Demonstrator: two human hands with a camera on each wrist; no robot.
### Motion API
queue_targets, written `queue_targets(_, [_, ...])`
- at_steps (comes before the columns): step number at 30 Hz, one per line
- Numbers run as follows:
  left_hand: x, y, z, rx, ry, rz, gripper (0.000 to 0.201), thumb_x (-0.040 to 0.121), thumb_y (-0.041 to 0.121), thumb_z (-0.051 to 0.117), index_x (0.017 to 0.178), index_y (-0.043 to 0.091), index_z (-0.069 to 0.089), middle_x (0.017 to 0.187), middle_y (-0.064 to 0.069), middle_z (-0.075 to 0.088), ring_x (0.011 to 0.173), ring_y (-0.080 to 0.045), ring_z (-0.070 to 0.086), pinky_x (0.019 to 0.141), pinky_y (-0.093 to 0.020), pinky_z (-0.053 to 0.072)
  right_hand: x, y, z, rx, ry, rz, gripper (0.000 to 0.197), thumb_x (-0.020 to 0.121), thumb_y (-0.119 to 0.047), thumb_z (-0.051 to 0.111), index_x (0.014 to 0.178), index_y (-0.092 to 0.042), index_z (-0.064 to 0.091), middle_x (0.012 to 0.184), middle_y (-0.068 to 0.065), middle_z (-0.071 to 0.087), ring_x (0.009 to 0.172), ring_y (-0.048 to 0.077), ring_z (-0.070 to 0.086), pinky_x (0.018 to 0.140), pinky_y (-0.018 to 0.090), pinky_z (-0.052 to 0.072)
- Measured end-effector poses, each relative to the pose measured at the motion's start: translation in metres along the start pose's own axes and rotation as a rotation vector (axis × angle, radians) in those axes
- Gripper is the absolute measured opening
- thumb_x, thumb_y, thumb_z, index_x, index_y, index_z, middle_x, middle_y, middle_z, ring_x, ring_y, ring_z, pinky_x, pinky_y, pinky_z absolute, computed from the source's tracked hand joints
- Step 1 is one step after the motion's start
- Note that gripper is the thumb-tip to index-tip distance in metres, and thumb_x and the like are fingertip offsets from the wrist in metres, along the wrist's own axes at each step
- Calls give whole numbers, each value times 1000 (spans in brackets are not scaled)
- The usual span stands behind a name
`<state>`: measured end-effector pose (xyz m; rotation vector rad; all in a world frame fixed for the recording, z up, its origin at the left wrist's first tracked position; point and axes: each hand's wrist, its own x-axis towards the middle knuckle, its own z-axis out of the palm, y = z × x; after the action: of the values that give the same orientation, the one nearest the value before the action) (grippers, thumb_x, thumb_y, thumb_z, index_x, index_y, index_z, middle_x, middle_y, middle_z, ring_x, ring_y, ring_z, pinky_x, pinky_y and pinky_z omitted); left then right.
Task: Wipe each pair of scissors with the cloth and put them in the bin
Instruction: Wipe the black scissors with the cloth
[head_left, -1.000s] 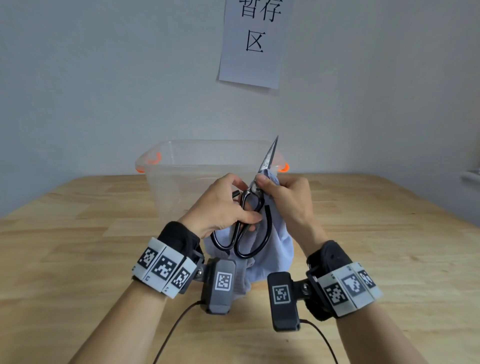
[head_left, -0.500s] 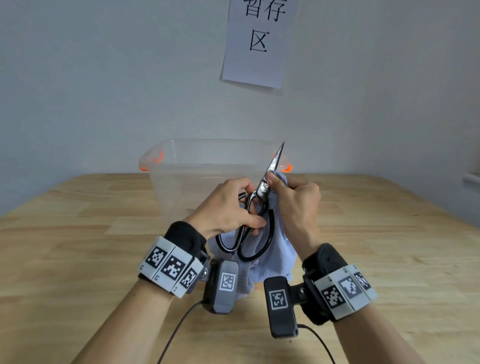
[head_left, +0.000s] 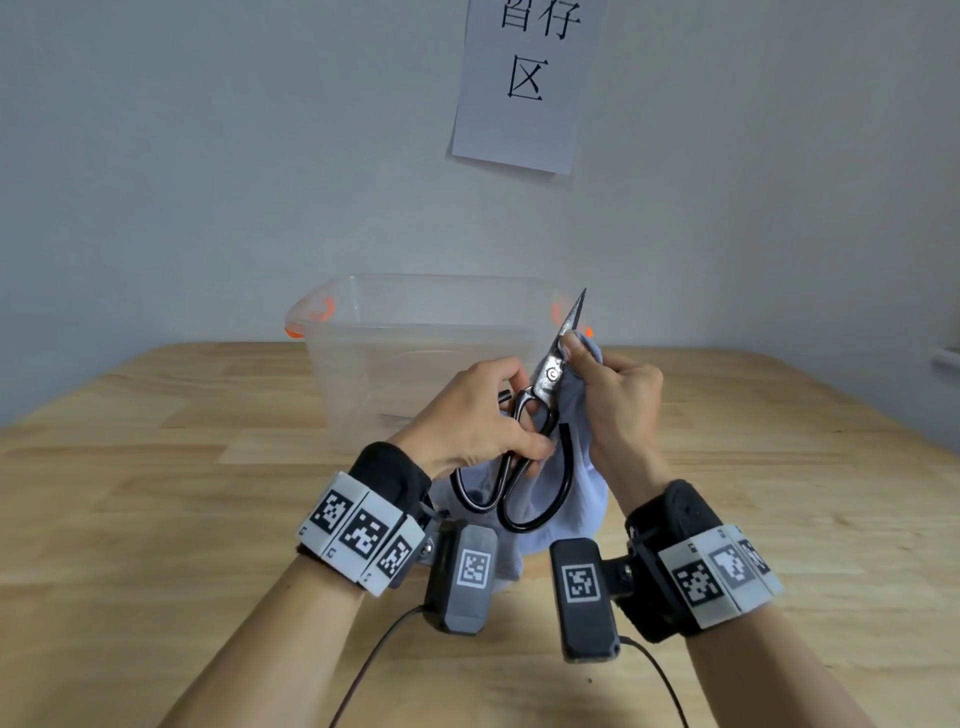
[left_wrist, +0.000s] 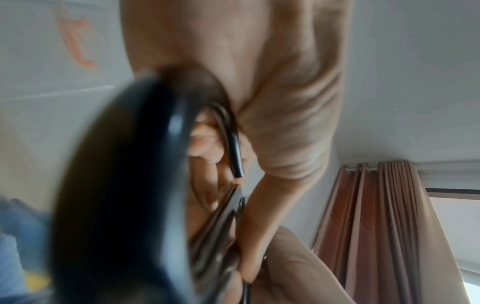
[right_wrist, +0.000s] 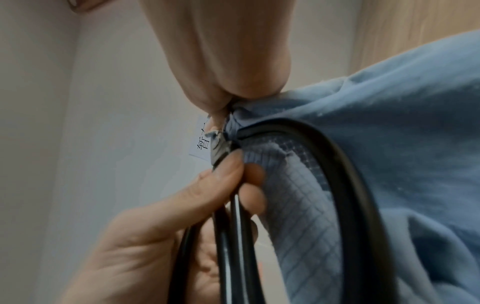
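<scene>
While left hand grips scissors | right hand pinches cloth on blade | weave visible only wrist-view

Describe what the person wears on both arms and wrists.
Both forearms are bare. The left hand and right hand are ungloved. Each wrist carries a black wrap: left wrist wrap, right wrist wrap. Over each sits a white band of black-and-white square markers. A dark grey camera block with its own marker hangs inside each wrist, trailing a thin black cable.
</scene>
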<state>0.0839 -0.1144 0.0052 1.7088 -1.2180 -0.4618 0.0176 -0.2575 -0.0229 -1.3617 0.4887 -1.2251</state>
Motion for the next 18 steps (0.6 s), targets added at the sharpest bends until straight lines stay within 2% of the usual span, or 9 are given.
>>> queue_targets(1, [2, -1, 2, 1, 27, -15, 37, 70, -5, 79, 85, 10, 49, 66, -17, 71, 59, -24, 67, 78, -44, 57, 0, 1, -1, -31, -31, 9, 54, 81, -35, 81, 55, 4, 53, 57, 3, 43, 58, 15, 36, 54, 30, 28])
queue_targets(3, [4, -2, 3, -6, 82, -53, 38, 67, -5, 80, 83, 11, 49, 65, -12, 68, 56, -20, 63, 67, -39, 55, -1, -1, -2, -112, -83, 36, 53, 83, -37, 79, 56, -3, 48, 57, 7, 37, 55, 17, 32, 50, 29, 23])
queue_targets(4, [5, -2, 2, -24, 96, -77, 38, 67, -6, 81, 83, 10, 50, 67, -10, 65, 56, -21, 64, 66, -40, 56, -1, -1, -2, -133, -124, 59, 53, 83, -37, 78, 57, -1, 51, 57, 9, 41, 55, 17, 36, 49, 29, 26])
queue_targets(5, [5, -3, 1, -59, 95, -101, 38, 68, -7, 80, 84, 8, 50, 69, -11, 62, 58, -26, 66, 66, -44, 58, -1, -2, -3, -123, -176, 92, 55, 84, -36, 78, 60, 7, 55, 59, 14, 49, 56, 19, 42, 51, 30, 31])
queue_targets(7, [5, -5, -3, -126, 70, -133, 37, 70, -12, 79, 88, 6, 52, 71, -14, 61, 59, -34, 69, 65, -50, 60, -2, -4, -6, -64, -264, 141, 58, 85, -33, 78, 74, 22, 62, 69, 27, 63, 61, 24, 55, 59, 37, 42])
queue_targets(9, [5, -7, -6, -148, 67, -136, 35, 72, -12, 79, 86, 5, 52, 69, -11, 62, 57, -34, 68, 64, -50, 60, -1, -8, -9, -67, -307, 144, 62, 83, -35, 79, 80, 24, 61, 77, 37, 66, 66, 26, 59, 64, 40, 45])
queue_targets(10, [5, -7, -6, -157, 72, -130, 35, 73, -12, 79, 85, 5, 51, 67, -10, 62, 57, -33, 68, 65, -50, 60, 0, -10, -10, -78, -320, 126, 65, 82, -36, 79, 82, 25, 59, 77, 36, 66, 67, 26, 58, 65, 41, 45])
queue_targets(13, [7, -9, -5, -187, 85, -126, 34, 75, -12, 78, 83, 5, 50, 64, -5, 63, 56, -31, 66, 68, -53, 60, 1, -17, -13, -111, -337, 75, 71, 81, -39, 80, 85, 27, 54, 72, 20, 60, 68, 21, 51, 63, 37, 40])
queue_targets(18, [7, -6, -4, -235, 176, -129, 35, 74, -13, 78, 82, 6, 50, 77, -12, 59, 56, -32, 67, 69, -63, 58, 5, -21, -19, -93, -323, 72, 55, 89, -31, 73, 77, 21, 60, 67, 11, 59, 64, 16, 51, 56, 26, 41])
